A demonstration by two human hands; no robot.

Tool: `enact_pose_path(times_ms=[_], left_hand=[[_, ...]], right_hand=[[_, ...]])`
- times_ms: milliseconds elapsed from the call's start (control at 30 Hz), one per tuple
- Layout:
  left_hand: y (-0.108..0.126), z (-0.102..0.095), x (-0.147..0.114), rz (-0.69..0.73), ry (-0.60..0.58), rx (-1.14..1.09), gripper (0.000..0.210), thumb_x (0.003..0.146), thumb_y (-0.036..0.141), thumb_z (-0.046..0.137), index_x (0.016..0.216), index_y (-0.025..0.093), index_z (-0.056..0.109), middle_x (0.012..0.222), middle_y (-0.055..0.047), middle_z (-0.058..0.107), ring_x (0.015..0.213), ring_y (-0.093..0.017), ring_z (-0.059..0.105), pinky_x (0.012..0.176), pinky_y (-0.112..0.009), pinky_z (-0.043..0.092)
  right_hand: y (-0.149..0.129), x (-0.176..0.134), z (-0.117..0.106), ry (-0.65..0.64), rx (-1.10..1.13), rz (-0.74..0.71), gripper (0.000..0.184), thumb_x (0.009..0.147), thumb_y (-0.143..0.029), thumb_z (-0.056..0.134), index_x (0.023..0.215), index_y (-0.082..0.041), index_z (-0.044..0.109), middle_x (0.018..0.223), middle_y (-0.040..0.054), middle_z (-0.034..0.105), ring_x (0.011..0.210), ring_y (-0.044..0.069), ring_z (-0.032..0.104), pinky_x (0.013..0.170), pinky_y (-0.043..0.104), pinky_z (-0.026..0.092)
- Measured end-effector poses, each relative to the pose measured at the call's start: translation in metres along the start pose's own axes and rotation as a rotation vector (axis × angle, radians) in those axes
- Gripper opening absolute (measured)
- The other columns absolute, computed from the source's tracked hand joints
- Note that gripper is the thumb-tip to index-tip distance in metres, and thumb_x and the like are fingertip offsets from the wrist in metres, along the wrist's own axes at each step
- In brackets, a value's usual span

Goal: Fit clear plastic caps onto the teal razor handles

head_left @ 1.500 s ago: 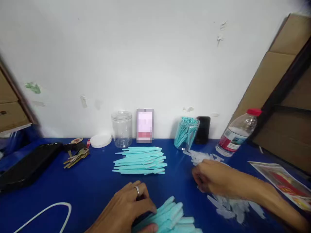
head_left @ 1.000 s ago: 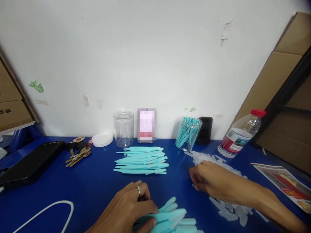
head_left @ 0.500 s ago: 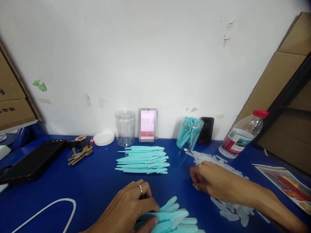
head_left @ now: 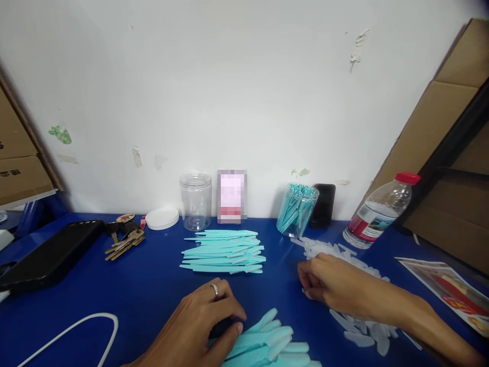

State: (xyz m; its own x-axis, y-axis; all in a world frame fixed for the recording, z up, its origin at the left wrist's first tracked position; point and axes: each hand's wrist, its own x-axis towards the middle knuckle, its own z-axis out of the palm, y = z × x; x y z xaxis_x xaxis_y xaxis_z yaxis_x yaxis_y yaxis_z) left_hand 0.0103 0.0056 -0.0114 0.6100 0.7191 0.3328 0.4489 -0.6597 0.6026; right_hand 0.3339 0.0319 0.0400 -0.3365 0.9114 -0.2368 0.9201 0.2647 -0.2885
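Note:
My left hand, with a ring on one finger, is at the left edge of a pile of turquoise eyebrow razors. Its thumb and index fingertip come together there; whether a razor is between them is hidden. My right hand is closed in a pinch beside a heap of translucent blade caps, a pale bit of one showing at its fingertips. Behind the hands, a row of eyebrow razors lies side by side. More turquoise razors stand in a clear jar near the wall.
An empty clear jar, a white lid and a blurred card are by the wall. Keys, a black power bank and a white cable lie left. A water bottle and a printed packet stand right.
My left hand has drawn back slightly up and left from the razor pile, and its thumb and index finger have come closer together. My right hand has stayed in place.

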Motion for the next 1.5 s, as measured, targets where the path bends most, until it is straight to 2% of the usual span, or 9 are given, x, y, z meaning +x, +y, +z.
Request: enact_pose_path(times_ms=[567,800,900,1000,1033,1100,1267,1400,1500], left_hand=[[0.001,-0.001,0.001,0.020,0.002,0.001,0.023,0.097,0.017,0.051,0.095,0.026,0.072,0.096,-0.001,0.068,0.085,-0.016,0.066,0.069,-0.025,0.047],[0.003,-0.001,0.000,0.025,-0.010,0.015,0.023,0.098,0.017,0.051,0.095,0.026,0.072,0.096,0.000,0.068,0.086,-0.015,0.067,0.070,-0.025,0.049],[-0.002,-0.008,0.002,0.043,0.050,0.157,0.026,0.102,0.017,0.047,0.110,0.027,0.071,0.107,-0.002,0.069,0.096,-0.017,0.067,0.081,-0.028,0.053],[-0.015,-0.020,0.009,0.065,0.152,0.526,0.036,0.106,0.020,0.045,0.137,0.028,0.062,0.136,-0.007,0.066,0.125,-0.026,0.059,0.105,-0.043,0.049],[-0.021,-0.024,0.012,0.053,0.168,0.578,0.038,0.106,0.020,0.046,0.140,0.028,0.060,0.141,-0.009,0.064,0.130,-0.030,0.056,0.107,-0.049,0.047],[-0.030,-0.030,0.016,0.040,0.160,0.647,0.041,0.105,0.019,0.049,0.143,0.028,0.060,0.144,-0.010,0.064,0.130,-0.034,0.055,0.103,-0.052,0.047],[-0.037,-0.038,0.021,0.025,0.130,0.720,0.035,0.103,0.018,0.051,0.134,0.025,0.067,0.135,-0.012,0.067,0.122,-0.036,0.057,0.095,-0.050,0.046],[-0.033,-0.040,0.021,0.052,0.087,0.721,0.025,0.103,0.018,0.050,0.112,0.025,0.073,0.118,-0.009,0.068,0.106,-0.030,0.056,0.088,-0.044,0.043],[-0.033,-0.038,0.022,0.045,0.074,0.686,0.024,0.104,0.018,0.048,0.100,0.023,0.071,0.104,-0.006,0.066,0.096,-0.026,0.054,0.083,-0.040,0.041]], right_hand=[[0.002,-0.003,0.001,0.003,0.012,-0.007,0.010,0.087,-0.019,0.061,0.087,-0.024,0.069,0.089,0.0031,0.072,0.081,0.022,0.065,0.062,0.027,0.038],[0.001,-0.001,0.001,-0.010,-0.002,0.005,0.008,0.088,-0.022,0.062,0.089,-0.024,0.070,0.085,0.0033,0.071,0.079,0.022,0.064,0.062,0.028,0.037],[0.001,-0.002,0.000,-0.011,-0.007,0.003,0.008,0.088,-0.023,0.062,0.089,-0.024,0.070,0.085,0.0034,0.070,0.079,0.022,0.063,0.061,0.028,0.037],[0.000,-0.002,0.000,-0.002,-0.012,-0.003,0.008,0.089,-0.022,0.061,0.088,-0.024,0.069,0.084,0.0032,0.069,0.079,0.022,0.063,0.062,0.028,0.036],[-0.001,-0.002,0.000,0.001,-0.014,-0.005,0.008,0.089,-0.022,0.061,0.088,-0.024,0.069,0.083,0.0032,0.069,0.079,0.022,0.062,0.061,0.028,0.036],[-0.002,-0.003,-0.001,0.003,-0.015,-0.012,0.009,0.089,-0.022,0.060,0.087,-0.023,0.069,0.082,0.0033,0.069,0.078,0.022,0.062,0.060,0.029,0.035],[-0.008,-0.007,-0.005,0.024,-0.009,-0.032,0.010,0.089,-0.019,0.058,0.086,-0.023,0.067,0.084,0.0044,0.070,0.079,0.022,0.062,0.062,0.028,0.036],[-0.011,-0.009,-0.007,0.040,0.000,-0.039,0.014,0.084,-0.013,0.057,0.084,-0.022,0.068,0.085,0.0048,0.072,0.081,0.022,0.064,0.061,0.028,0.036],[-0.013,-0.010,-0.008,0.042,0.018,-0.059,0.016,0.082,-0.010,0.058,0.082,-0.022,0.069,0.083,0.0040,0.073,0.076,0.020,0.064,0.059,0.027,0.035]])
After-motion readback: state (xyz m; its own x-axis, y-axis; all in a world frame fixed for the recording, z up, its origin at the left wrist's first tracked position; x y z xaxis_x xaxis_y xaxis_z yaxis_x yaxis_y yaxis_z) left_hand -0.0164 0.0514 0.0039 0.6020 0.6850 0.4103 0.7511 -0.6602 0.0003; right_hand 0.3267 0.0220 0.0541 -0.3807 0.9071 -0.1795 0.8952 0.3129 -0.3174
